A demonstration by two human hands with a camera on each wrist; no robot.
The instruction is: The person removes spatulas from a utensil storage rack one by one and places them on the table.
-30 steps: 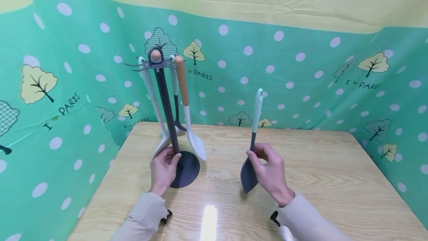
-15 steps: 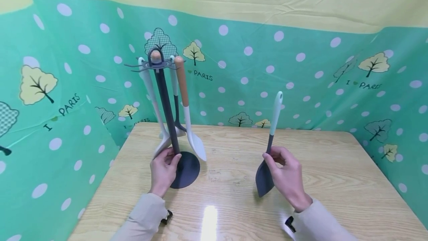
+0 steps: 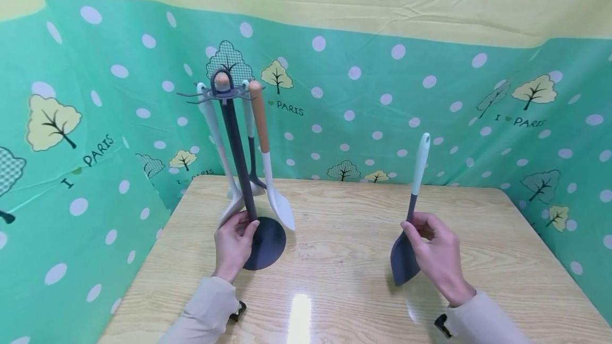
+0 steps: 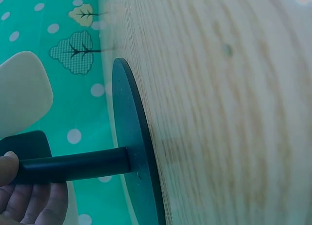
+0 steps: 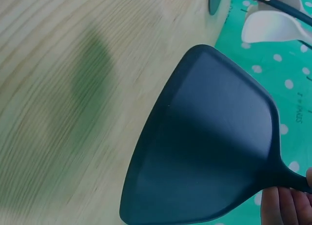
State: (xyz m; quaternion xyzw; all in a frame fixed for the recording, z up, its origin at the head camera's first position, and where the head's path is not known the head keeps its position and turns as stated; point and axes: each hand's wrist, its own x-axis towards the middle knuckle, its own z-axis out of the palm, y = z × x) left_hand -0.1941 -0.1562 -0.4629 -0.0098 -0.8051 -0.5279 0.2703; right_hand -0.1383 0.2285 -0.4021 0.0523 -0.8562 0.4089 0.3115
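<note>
On the left of the head view stands a black utensil rack (image 3: 237, 155) with a round base (image 3: 268, 246) and a ring of hooks on top. My left hand (image 3: 234, 243) grips its post low down, just above the base. Several utensils hang from it, among them a white turner with a brown handle (image 3: 260, 121) and one with a pale handle (image 3: 212, 121). My right hand (image 3: 437, 251) pinches a spatula (image 5: 209, 137) at the dark neck, between its wide dark blade and its mint handle (image 3: 421, 163). The spatula is upright, handle up, its blade above the table.
The wooden table (image 3: 334, 291) runs under both hands. Behind and at the sides hangs a green dotted curtain (image 3: 354, 105) with printed trees. A bright light reflection lies at the table's front.
My right hand has moved to the right with the spatula, away from the rack and slightly nearer. The left hand and the rack have stayed in place.
</note>
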